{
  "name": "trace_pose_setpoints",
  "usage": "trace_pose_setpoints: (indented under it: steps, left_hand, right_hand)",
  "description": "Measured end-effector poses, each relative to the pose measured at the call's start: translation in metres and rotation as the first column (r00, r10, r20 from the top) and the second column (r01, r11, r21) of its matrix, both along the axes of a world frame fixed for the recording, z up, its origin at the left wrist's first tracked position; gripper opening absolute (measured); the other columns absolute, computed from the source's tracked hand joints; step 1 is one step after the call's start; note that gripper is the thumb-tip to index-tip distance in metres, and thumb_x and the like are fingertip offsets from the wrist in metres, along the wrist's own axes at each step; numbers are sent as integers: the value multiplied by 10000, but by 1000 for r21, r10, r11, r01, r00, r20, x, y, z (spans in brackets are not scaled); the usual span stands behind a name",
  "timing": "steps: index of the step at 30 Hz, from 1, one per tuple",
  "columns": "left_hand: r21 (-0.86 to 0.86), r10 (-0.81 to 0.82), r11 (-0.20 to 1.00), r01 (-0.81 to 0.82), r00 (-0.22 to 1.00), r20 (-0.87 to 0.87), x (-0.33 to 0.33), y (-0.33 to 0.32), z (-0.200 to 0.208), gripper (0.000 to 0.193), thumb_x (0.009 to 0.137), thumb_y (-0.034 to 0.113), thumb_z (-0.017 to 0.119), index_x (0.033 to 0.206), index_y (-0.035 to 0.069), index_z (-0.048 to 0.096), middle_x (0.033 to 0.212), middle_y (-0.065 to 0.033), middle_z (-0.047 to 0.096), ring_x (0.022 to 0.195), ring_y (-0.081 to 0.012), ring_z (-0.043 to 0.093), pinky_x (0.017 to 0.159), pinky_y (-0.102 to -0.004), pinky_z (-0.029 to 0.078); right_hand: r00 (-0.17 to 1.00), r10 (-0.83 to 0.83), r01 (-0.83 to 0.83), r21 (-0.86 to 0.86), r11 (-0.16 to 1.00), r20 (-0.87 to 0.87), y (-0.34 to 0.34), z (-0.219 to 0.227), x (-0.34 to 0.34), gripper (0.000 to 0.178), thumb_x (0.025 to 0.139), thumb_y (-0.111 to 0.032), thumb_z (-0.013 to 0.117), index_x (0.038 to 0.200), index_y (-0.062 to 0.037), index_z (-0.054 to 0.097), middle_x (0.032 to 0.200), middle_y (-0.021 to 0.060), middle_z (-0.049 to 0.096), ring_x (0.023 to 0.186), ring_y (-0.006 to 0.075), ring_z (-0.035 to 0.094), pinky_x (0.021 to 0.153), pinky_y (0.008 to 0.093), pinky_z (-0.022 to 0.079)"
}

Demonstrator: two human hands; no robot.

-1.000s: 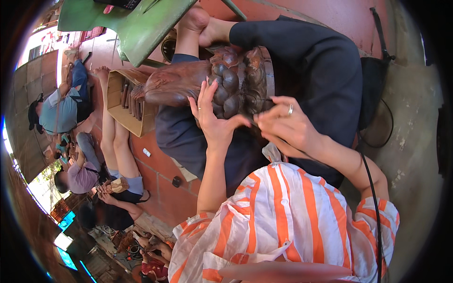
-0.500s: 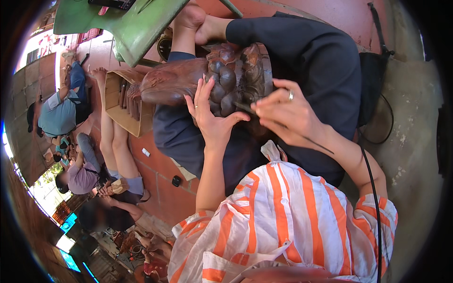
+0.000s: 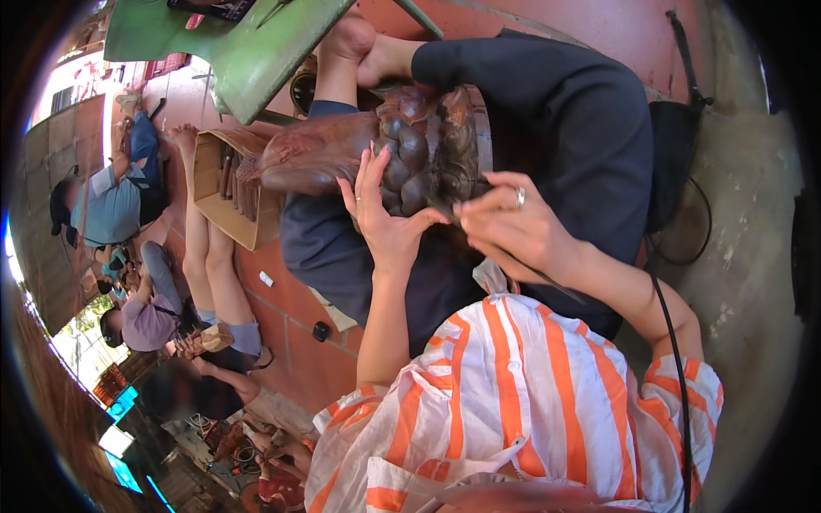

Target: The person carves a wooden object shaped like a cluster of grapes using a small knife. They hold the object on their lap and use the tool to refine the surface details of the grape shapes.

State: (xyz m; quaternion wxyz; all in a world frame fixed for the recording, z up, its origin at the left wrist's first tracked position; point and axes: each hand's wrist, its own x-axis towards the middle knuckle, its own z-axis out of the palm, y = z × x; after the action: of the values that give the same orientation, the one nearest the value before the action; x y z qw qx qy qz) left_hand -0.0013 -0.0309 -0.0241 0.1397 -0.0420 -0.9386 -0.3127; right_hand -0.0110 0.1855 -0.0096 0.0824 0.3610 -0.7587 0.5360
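Red tile floor [image 3: 286, 346] underneath, with grey concrete [image 3: 727, 256] off to the right. Wears an orange-and-white striped shirt [image 3: 513, 385], with a black cord [image 3: 680, 385] running down over its right side. Sits on the floor in dark trousers [image 3: 564, 111], legs bent around the work, bare feet at the top. Holds a thin dark tool [image 3: 547, 279] in the right hand [image 3: 522, 227], gripped narrowly between thumb and bent fingers, with a ring on one of them. Points the tool tip toward the lower edge of a dark wood carving [image 3: 342, 141]; cannot tell whether touching or just beside it. Spreads the left hand [image 3: 385, 218] wide, fingers up against the rounded lumps of the carving, thumb stretched out to near the tool tip. Has the carving lying on its side across the lap, between the legs, smooth long end to the left and lumpy end to the right.

Just beyond, at the left end of the carving, a cardboard box [image 3: 233, 218] with brown sticks [image 3: 227, 175] inside. Nearby on the tiles, a small white object [image 3: 266, 279] and a small black one [image 3: 321, 331]. Above the box, a green chair [image 3: 256, 51]; by the right knee, a black bag [image 3: 671, 158].

Farther left, other people seated low: one in purple [image 3: 147, 323], one in light blue [image 3: 107, 205].
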Motion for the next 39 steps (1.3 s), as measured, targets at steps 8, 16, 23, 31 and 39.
trace_pose_setpoints:
  steps: [8, 16, 23, 31, 39]
  left_hand:
    - [-15, 6, 1000, -6, 1000, -3, -1, -3, -6, 1100, 443, 582, 849, 1344, 69, 483, 1361, -108, 550, 1331, -297, 464, 1148, -573, 135]
    - [-6, 8, 1000, -8, 1000, 6, 1, -2, -2, 1071, 458, 538, 874, 1342, 70, 491, 1356, -115, 553, 1349, -294, 442, 1151, -572, 132]
    - [-2, 7, 1000, -7, 1000, -9, 0, 4, 0, 1052, 501, 620, 801, 1343, 68, 497, 1358, -121, 552, 1345, -294, 446, 1149, -572, 132]
    - [17, -2, 1000, 2, 1000, -6, 1, -2, -5, 1063, 489, 606, 815, 1342, 59, 495, 1358, -122, 554, 1346, -292, 445, 1151, -573, 134]
    - [16, 9, 1000, -9, 1000, 0, 4, -1, -3, 1078, 449, 536, 866, 1343, 61, 496, 1345, -124, 564, 1350, -291, 442, 1155, -566, 131]
  right_hand:
    - [999, -49, 49, -3, 999, -9, -6, 4, -18, 170, 748, -54, 734, 897, -41, 652, 877, 41, 675, 923, 194, 640, 985, 464, 406]
    - [990, 48, -30, 133, 991, -133, -1, 16, -18, 140, 763, -104, 688, 876, -30, 651, 865, 39, 661, 946, 174, 624, 1022, 493, 373]
    - [975, 102, -60, 209, 976, -199, 2, 17, 4, 127, 746, -101, 659, 846, -24, 641, 844, 38, 648, 945, 158, 614, 1040, 491, 374]
    - [946, 33, 47, 237, 970, -323, -6, 13, -9, 102, 726, -105, 667, 806, -54, 630, 825, 8, 649, 945, 142, 617, 1062, 497, 351]
    - [965, -2, 52, 182, 982, -263, -5, 23, -25, 112, 718, -116, 675, 800, -49, 640, 831, 19, 656, 947, 146, 610, 1064, 496, 350]
